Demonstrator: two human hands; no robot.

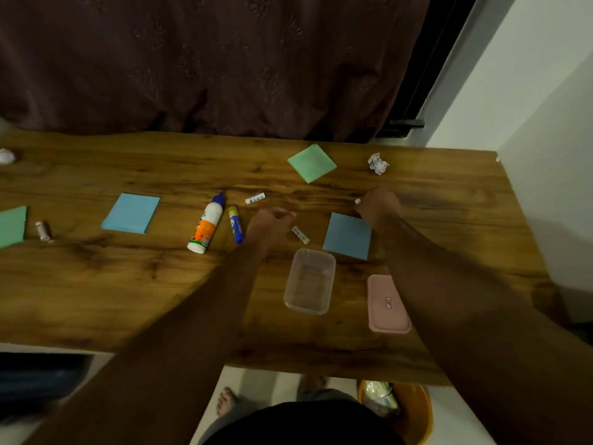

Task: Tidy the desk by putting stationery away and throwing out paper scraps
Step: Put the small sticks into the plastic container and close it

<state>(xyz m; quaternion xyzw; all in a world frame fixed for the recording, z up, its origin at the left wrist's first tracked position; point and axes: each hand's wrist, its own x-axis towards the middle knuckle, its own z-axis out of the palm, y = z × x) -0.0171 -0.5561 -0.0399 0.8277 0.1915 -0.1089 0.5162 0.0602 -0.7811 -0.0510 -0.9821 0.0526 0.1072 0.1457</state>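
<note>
Above the grainy wooden desk, right hand pinches something small and white, perhaps an eraser; left hand curls empty.

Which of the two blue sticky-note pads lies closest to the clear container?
The blue pad just beyond the clear container, by the right hand. The other blue pad lies far left, past the glue bottle.

right hand: grip contents mostly hidden, white tip shows | left hand: blurred, contents unclear | green sheet: cut by left edge
</note>
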